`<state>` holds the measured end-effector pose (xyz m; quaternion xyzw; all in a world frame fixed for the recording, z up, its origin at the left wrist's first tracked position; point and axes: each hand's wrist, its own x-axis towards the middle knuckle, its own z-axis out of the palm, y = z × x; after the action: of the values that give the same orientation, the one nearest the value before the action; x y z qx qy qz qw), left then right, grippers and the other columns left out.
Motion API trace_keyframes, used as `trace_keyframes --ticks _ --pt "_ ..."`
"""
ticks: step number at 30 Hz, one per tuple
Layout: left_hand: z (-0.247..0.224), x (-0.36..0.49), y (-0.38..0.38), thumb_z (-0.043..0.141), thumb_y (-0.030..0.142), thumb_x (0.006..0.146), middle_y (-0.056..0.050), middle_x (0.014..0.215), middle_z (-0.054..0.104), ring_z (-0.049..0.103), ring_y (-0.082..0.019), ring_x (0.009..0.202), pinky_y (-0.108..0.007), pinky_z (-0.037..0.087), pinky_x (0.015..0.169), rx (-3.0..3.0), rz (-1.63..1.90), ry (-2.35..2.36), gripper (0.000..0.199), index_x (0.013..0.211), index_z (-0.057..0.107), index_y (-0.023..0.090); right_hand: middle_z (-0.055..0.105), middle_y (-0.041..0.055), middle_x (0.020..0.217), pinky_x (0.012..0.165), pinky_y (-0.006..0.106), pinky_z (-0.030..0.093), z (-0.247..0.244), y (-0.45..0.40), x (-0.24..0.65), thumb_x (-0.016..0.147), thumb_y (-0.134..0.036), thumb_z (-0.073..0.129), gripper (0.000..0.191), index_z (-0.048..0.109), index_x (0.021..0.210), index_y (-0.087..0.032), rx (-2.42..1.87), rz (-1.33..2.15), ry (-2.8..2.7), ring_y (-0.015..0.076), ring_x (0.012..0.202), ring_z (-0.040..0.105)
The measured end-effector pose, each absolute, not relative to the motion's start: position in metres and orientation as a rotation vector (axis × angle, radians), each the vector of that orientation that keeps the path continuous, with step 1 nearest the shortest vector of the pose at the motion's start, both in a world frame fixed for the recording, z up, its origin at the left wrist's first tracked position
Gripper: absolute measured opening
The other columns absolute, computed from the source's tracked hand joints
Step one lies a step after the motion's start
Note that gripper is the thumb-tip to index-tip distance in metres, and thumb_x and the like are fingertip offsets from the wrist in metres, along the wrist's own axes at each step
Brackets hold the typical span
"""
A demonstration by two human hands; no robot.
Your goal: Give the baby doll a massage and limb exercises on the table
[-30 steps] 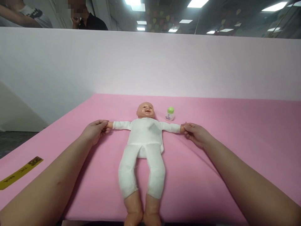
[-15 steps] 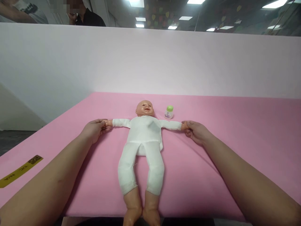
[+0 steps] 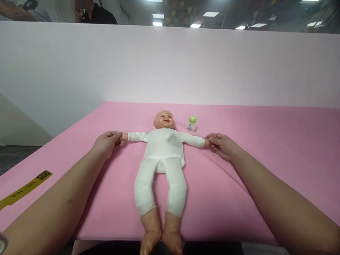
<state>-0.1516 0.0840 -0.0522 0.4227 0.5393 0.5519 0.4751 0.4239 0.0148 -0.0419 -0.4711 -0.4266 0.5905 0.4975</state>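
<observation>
A baby doll [image 3: 165,145] in white clothes lies on its back on the pink table, arms stretched out to both sides and bare feet at the front edge. My left hand [image 3: 108,143] is closed on the doll's hand at the left. At the right, my right hand [image 3: 221,145] pinches the doll's other hand between thumb and fingers. Beside the doll's head, to its right, stands a small clear jar [image 3: 191,124] with a green lid, touched by neither hand.
The pink table [image 3: 265,159] meets a white wall [image 3: 186,63] at the back. A yellow label strip [image 3: 25,189] lies at the left, near my left forearm. Beyond the wall, a person in black [image 3: 99,14] and another person's arm [image 3: 16,12] show.
The view has tilted down slightly, so the wall's top edge sits higher. Both hands keep hold of the doll's hands, with only slight finger movement.
</observation>
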Motion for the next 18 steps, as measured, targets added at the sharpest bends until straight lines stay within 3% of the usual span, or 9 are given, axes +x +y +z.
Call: trace_keyframes --ticks 6,10,14,18 --pt "-0.055 -0.153 0.087 0.079 0.023 0.087 -0.02 0.099 0.077 0.077 -0.025 0.077 -0.04 0.069 0.077 0.988 1.355 1.308 0.025 0.105 0.076 0.007 0.055 0.0024 0.078 0.048 0.02 0.036 -0.045 0.021 0.42 0.085 -0.045 0.089 0.032 0.077 0.094 -0.016 -1.143 1.335 -0.927 0.0101 0.062 0.04" --pt "-0.059 -0.157 0.089 0.081 0.013 0.081 -0.022 0.11 0.077 0.079 -0.027 0.089 -0.039 0.068 0.085 0.96 1.361 1.248 0.033 0.113 0.074 0.006 0.057 0.0047 0.082 0.047 0.02 0.036 -0.046 0.024 0.418 0.087 -0.038 0.087 0.025 0.078 0.092 -0.015 -1.187 1.283 -0.853 0.0107 0.063 0.041" --pt "-0.059 -0.16 0.089 0.086 0.007 0.073 -0.021 0.117 0.075 0.079 -0.028 0.095 -0.039 0.067 0.09 0.97 1.351 1.209 0.044 0.115 0.074 0.007 0.065 0.0082 0.093 0.057 0.024 0.048 -0.041 0.019 0.42 0.086 -0.029 0.085 0.02 0.079 0.1 -0.016 -1.163 1.373 -0.909 0.0133 0.07 0.05" --pt "-0.058 -0.162 0.09 0.091 0.015 0.07 -0.018 0.111 0.076 0.078 -0.025 0.091 -0.035 0.067 0.086 1.015 1.311 1.197 0.045 0.112 0.077 0.009 0.069 0.0085 0.103 0.073 0.029 0.054 -0.036 0.011 0.423 0.083 -0.027 0.088 0.031 0.078 0.112 -0.019 -1.117 1.5 -1.054 0.0168 0.082 0.06"
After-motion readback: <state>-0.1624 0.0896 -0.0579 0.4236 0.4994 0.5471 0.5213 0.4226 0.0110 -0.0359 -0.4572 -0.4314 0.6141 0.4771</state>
